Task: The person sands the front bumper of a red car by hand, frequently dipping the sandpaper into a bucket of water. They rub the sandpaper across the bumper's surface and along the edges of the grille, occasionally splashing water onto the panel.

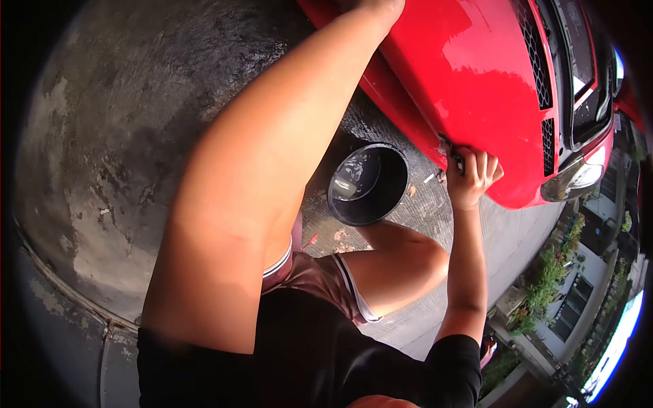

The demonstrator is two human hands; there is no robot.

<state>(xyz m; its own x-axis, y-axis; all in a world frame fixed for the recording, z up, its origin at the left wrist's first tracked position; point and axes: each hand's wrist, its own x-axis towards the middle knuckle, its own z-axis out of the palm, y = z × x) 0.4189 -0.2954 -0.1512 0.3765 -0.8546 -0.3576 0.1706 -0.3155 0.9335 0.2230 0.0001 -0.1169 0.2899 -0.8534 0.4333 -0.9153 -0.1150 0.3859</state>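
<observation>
At the top edge, only the wrist end of my left hand (389,7) shows, over the red car panel (469,75); its fingers are out of frame. My right hand (474,171) is closed at the panel's lower edge, its fingers curled round a small dark piece that I cannot make out. Between my arms, a round black basin (368,183) stands on the ground near my bent leg. A bright reflection shows inside it.
Wet dark concrete (122,136) spreads across the left side. Dry leaves (340,235) and a small red item (311,239) lie by the basin. On the right are the car's headlight (588,175), mesh grilles (548,146) and green plants (547,272) by a building.
</observation>
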